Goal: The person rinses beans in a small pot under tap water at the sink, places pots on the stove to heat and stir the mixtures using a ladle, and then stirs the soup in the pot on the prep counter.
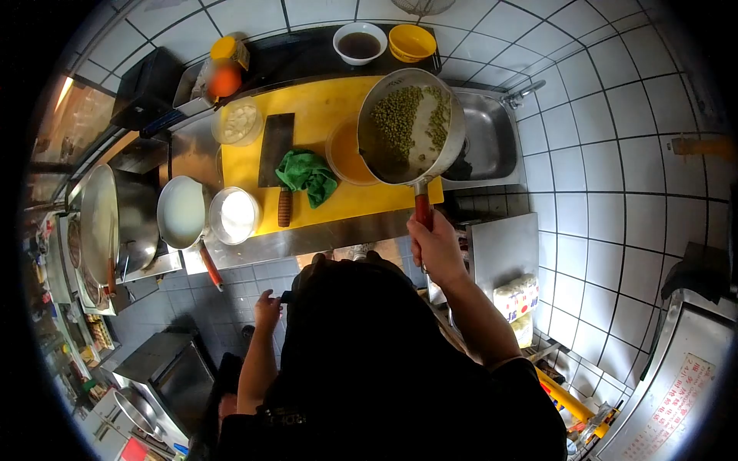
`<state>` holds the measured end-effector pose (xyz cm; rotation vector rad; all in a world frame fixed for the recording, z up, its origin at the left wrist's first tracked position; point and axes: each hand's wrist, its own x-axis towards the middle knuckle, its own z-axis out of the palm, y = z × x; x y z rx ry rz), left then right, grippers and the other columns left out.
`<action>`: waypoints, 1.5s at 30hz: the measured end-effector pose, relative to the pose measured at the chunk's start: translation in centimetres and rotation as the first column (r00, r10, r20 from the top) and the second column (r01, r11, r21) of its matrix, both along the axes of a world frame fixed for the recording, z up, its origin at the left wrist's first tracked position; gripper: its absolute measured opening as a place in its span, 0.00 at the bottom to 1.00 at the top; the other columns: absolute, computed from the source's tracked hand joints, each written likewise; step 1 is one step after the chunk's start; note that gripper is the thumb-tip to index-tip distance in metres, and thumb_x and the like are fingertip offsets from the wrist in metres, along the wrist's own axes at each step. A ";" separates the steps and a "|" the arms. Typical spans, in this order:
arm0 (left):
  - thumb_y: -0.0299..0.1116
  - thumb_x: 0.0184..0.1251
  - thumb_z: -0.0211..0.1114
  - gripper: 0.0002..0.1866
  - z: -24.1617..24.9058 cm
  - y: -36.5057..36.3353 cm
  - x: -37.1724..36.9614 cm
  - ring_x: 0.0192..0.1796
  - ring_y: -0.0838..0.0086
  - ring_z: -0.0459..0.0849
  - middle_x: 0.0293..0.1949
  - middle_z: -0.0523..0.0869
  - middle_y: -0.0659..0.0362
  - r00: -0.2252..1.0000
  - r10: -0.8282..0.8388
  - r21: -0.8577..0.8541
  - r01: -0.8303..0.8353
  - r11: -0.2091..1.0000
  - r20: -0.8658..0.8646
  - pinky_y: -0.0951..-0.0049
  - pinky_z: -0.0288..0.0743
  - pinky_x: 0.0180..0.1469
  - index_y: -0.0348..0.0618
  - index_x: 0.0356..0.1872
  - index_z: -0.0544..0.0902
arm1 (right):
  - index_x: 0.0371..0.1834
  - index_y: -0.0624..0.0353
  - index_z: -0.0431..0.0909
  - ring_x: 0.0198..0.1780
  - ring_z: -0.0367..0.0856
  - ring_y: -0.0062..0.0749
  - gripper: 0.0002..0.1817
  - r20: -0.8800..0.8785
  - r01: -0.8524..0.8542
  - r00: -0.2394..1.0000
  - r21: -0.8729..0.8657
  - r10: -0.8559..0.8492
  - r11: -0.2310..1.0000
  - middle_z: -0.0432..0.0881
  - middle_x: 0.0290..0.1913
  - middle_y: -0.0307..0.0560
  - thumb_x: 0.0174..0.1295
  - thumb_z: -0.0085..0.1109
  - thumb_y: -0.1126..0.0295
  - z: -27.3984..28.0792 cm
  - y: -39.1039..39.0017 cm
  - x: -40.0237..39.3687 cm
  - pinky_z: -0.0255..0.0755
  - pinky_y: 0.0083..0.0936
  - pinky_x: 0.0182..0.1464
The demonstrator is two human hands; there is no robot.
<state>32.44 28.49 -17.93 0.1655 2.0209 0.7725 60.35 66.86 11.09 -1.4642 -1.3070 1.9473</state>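
Up front, the right hand point(435, 244) is wrapped tight around the reddish handle of a metal saucepan point(410, 127), fingers fully curled, holding it tilted above the counter. Inside the pan lie green beans point(398, 117), bunched toward the upper side, with pale liquid showing on the bare metal beside them. The pan hangs over the right end of a yellow cutting board point(327, 104), partly covering an orange bowl point(346, 157) that sits on the board just to its left, and its far edge reaches over the steel sink point(488, 142).

The left hand point(267, 309) hangs low beside the body, well below the counter edge, fingers loosely bent; a small dark thing shows at its fingertips, but whether it is gripped cannot be told.

Further out on the board lie a crumpled green cloth point(307, 175) and a cleaver point(277, 154) with a brown handle, touching the cloth's left side. A clear container of pale pieces point(237, 121) stands at the board's upper left corner. Left of the board sit a round white container point(234, 215) and a second pan of milky liquid point(183, 211). Behind the board, a white bowl of dark liquid point(360, 42) and a yellow bowl point(411, 42) stand side by side.
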 end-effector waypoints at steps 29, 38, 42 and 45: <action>0.27 0.64 0.64 0.22 -0.1 -0.4 0.0 0.28 0.72 0.86 0.33 0.87 0.51 0.999 -0.042 0.021 0.043 0.999 -0.020 0.71 0.81 0.25 0.34 0.60 0.75 | 0.43 0.59 0.68 0.16 0.64 0.16 0.08 0.029 0.009 1.000 0.032 -0.009 0.999 0.69 0.22 0.35 0.68 0.54 0.68 1.1 -0.4 -0.3 0.61 0.18 0.18; 0.27 0.63 0.64 0.23 -1.1 -0.7 -0.4 0.28 0.71 0.86 0.33 0.87 0.50 0.998 -0.030 0.041 0.032 0.999 -0.049 0.71 0.81 0.27 0.34 0.60 0.75 | 0.41 0.59 0.69 0.15 0.63 0.17 0.08 0.022 0.045 0.999 -0.039 -0.044 0.998 0.68 0.21 0.35 0.68 0.55 0.68 1.4 -0.8 -1.0 0.59 0.18 0.17; 0.28 0.63 0.63 0.23 0.3 -0.5 -0.1 0.28 0.71 0.87 0.33 0.87 0.50 0.994 -0.081 -0.008 0.081 0.997 -0.076 0.71 0.82 0.28 0.34 0.60 0.75 | 0.40 0.58 0.69 0.14 0.63 0.17 0.08 -0.011 0.033 0.999 0.041 -0.032 0.999 0.68 0.20 0.35 0.68 0.55 0.67 0.6 -0.3 -1.3 0.58 0.18 0.17; 0.28 0.64 0.63 0.23 0.8 -0.2 -0.5 0.29 0.71 0.87 0.33 0.87 0.51 0.996 -0.061 -0.018 0.060 0.998 -0.066 0.71 0.81 0.28 0.34 0.60 0.75 | 0.39 0.58 0.69 0.15 0.63 0.18 0.08 -0.025 0.038 0.999 -0.008 -0.039 0.999 0.68 0.20 0.35 0.68 0.54 0.67 0.7 -0.6 -1.0 0.58 0.18 0.17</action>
